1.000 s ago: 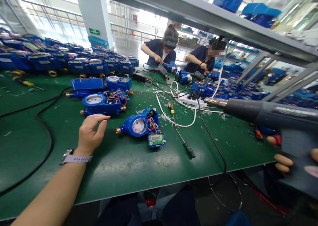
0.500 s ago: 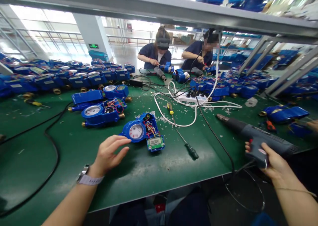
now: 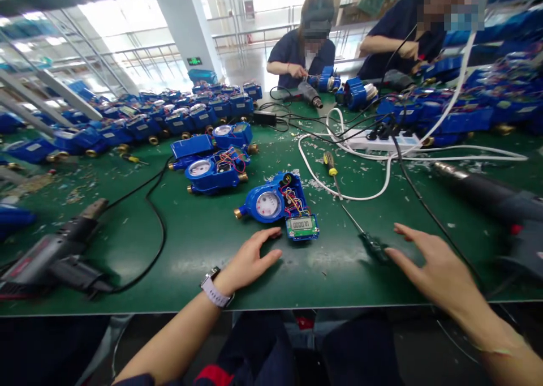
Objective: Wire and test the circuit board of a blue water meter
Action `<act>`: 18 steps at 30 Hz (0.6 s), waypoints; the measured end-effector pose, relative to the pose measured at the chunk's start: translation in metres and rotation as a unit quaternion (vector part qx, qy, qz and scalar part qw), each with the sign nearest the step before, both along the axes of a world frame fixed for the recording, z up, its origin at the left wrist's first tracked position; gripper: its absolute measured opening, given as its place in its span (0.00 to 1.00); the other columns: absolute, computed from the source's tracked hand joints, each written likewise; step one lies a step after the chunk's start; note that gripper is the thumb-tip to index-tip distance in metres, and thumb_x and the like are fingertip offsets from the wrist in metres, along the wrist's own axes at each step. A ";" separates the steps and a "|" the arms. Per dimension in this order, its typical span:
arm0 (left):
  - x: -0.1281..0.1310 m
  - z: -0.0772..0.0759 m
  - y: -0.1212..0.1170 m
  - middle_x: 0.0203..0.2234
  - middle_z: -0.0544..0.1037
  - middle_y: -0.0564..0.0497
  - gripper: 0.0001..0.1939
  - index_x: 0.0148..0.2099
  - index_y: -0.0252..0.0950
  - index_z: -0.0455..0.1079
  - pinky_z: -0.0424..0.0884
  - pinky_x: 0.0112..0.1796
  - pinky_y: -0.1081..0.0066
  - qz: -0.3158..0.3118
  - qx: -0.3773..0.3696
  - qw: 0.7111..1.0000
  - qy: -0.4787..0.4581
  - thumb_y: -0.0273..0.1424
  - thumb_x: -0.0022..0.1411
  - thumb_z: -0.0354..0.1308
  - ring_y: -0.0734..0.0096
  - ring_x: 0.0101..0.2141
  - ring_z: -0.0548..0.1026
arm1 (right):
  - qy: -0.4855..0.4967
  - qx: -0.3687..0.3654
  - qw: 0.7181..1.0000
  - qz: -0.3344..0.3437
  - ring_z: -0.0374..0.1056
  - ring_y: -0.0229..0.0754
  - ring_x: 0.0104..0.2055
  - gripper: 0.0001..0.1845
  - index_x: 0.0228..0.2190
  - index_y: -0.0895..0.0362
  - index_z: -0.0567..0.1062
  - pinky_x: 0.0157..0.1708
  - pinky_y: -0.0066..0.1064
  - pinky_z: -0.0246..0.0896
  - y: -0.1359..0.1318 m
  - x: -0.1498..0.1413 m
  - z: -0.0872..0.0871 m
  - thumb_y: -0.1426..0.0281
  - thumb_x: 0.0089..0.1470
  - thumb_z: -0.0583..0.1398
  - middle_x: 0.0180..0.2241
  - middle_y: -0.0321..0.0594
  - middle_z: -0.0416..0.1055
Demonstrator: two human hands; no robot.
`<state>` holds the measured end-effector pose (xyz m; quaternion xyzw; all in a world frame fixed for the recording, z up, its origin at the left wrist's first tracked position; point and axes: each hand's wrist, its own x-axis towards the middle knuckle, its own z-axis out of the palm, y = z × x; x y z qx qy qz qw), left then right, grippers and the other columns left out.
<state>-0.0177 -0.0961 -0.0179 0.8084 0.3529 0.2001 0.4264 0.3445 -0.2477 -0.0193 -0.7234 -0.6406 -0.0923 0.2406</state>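
Observation:
A blue water meter [image 3: 268,205] lies in front of me, its wire compartment uncovered and its small display board [image 3: 302,226] resting at the near side. My left hand [image 3: 252,258] is just short of that board, fingers apart and holding nothing. At the right, my right hand [image 3: 435,264] is spread open beside the dark handle of a screwdriver [image 3: 373,245]; whether the thumb touches it I cannot tell. The heat gun [image 3: 487,196] rests on the table beyond that hand. A second screwdriver with a yellow and black handle [image 3: 330,164] lies farther back.
More blue meters [image 3: 216,171] lie behind to the left, with rows of others farther back. Another heat gun [image 3: 59,256] rests at the left. A white power strip [image 3: 382,140] and cables cross the right side. Two people [image 3: 303,52] work across the table.
My right hand has let go of the heat gun and moved left to the dark-handled screwdriver. My left hand is lower, near the display board. The view has turned left.

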 end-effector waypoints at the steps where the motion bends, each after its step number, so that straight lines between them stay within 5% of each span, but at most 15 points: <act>1: 0.003 -0.002 0.001 0.58 0.71 0.40 0.28 0.63 0.36 0.61 0.63 0.60 0.53 -0.004 -0.019 1.000 -0.010 0.37 0.63 0.58 0.55 0.58 0.69 | -0.008 -0.017 1.000 0.025 0.70 0.58 0.45 0.32 0.53 0.64 0.72 0.46 0.48 0.67 0.008 -0.015 -0.006 0.50 0.61 0.53 0.44 0.55 0.75; 5: 0.015 -0.009 0.008 0.62 0.65 0.38 0.33 0.66 0.34 0.55 0.57 0.63 0.52 -0.024 -0.086 0.993 -0.075 0.38 0.63 0.58 0.54 0.61 0.65 | -0.002 -0.053 0.998 0.037 0.69 0.57 0.40 0.24 0.54 0.63 0.71 0.41 0.49 0.67 0.029 -0.045 -0.018 0.62 0.64 0.51 0.40 0.53 0.73; 10: 0.036 -0.011 0.017 0.61 0.67 0.36 0.32 0.63 0.33 0.58 0.57 0.62 0.51 -0.046 -0.188 0.968 -0.157 0.41 0.61 0.61 0.52 0.60 0.66 | 0.166 0.034 0.985 -0.001 0.67 0.45 0.33 0.22 0.57 0.57 0.68 0.36 0.40 0.67 0.037 -0.065 -0.015 0.70 0.64 0.50 0.41 0.48 0.66; 14: 0.054 -0.010 0.016 0.54 0.74 0.39 0.26 0.55 0.33 0.65 0.61 0.59 0.53 -0.041 -0.227 0.951 -0.206 0.42 0.60 0.63 0.54 0.55 0.71 | 0.228 0.052 0.972 0.026 0.67 0.40 0.34 0.21 0.54 0.52 0.72 0.41 0.38 0.68 0.050 -0.101 -0.019 0.68 0.66 0.47 0.44 0.45 0.63; 18: 0.062 -0.014 0.010 0.46 0.77 0.40 0.23 0.51 0.32 0.66 0.65 0.55 0.56 -0.012 -0.233 0.944 -0.233 0.44 0.62 0.61 0.58 0.50 0.74 | 0.276 0.059 0.959 0.006 0.67 0.44 0.36 0.28 0.58 0.55 0.68 0.47 0.46 0.67 0.069 -0.131 -0.027 0.56 0.60 0.58 0.45 0.46 0.62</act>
